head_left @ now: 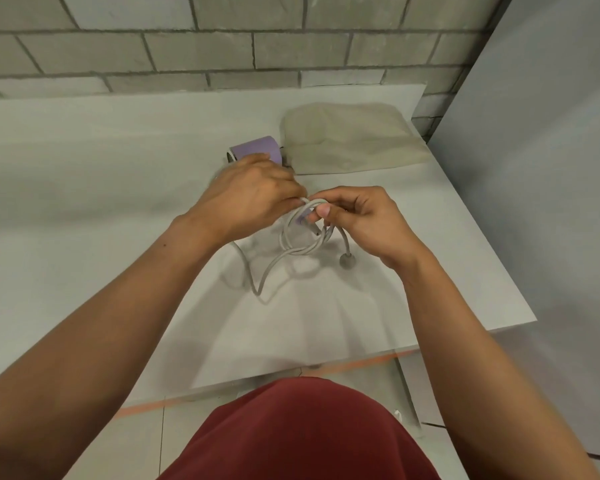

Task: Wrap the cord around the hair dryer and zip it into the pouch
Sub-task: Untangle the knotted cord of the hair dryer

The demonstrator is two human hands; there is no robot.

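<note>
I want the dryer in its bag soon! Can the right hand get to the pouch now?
Probably yes. The pouch lies just beyond the right hand with nothing between, but that hand pinches the cord loops and must let go first.

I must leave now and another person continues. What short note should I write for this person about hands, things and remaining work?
Left hand grips the purple hair dryer.
Right hand pinches gathered loops of the cord beside it.
Done: several loops.
A loose stretch and the plug hang free.
The pouch lies on the table beyond the dryer; I cannot tell if its zip is open.
Left: finish wrapping, put dryer into pouch, zip.
</note>
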